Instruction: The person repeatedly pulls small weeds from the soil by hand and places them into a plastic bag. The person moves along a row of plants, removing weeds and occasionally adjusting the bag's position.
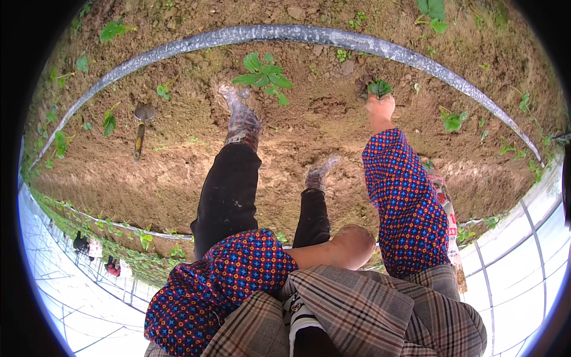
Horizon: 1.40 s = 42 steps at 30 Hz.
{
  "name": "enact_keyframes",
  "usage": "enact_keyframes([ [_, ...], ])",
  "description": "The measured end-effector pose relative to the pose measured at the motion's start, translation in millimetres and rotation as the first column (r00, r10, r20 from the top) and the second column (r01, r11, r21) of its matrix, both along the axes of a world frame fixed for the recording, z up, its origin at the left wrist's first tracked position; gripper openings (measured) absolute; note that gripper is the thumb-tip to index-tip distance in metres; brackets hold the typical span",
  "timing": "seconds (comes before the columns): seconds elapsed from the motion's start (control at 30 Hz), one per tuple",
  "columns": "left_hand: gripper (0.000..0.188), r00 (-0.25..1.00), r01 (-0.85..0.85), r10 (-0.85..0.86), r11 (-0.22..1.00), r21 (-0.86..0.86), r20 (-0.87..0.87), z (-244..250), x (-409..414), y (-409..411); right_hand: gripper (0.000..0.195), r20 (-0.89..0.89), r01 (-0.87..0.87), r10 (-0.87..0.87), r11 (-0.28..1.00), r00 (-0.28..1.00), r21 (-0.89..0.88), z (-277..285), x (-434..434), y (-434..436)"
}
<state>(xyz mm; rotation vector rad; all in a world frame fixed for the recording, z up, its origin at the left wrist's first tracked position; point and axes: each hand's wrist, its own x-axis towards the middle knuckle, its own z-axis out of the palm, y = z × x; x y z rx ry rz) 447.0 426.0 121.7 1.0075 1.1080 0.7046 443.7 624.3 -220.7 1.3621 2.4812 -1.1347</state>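
Observation:
My right hand (pixel 381 106) reaches down to the soil, its fingers closed around a small leafy green seedling (pixel 379 87). Dark, loose soil lies beside the seedling's leaves. My left hand (pixel 356 246) is bent across in front of my body, above the ground; its fingers are curled out of sight, and I cannot tell if it holds anything. Between my left boot (pixel 243 117) and my right hand grows a larger green plant (pixel 262 76). A hand trowel (pixel 140 134) with a dark and yellow handle lies on the soil to the left.
A dark, speckled irrigation hose (pixel 285 34) runs across the bed beyond the plants. My right boot (pixel 317 176) stands further back. A printed bag (pixel 447 214) hangs or stands by my right sleeve. Small seedlings (pixel 452 121) dot the soil. Far left, people (pixel 112 267) are near the greenhouse frame.

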Motion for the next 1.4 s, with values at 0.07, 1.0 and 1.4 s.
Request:
enact_keyframes([
  [0.07,0.015,0.995,-0.099,0.098,0.995,-0.032,-0.024,1.3,5.9,-3.5,0.026,-0.03,-0.017,0.016,1.0,0.999,-0.02,1.6,-2.5,-2.6],
  [1.0,0.019,0.991,0.109,-0.11,0.994,-0.022,-0.07,3.8,-5.8,7.0,0.039,0.238,-0.335,0.297,0.932,0.925,0.14,77.7,-38.0,-47.1],
  [1.4,0.018,0.993,-0.048,0.047,0.999,0.0,-0.112,-1.2,7.6,1.1,0.028,-0.009,-0.209,0.208,0.978,0.978,-0.021,120.7,-67.1,-16.3],
])
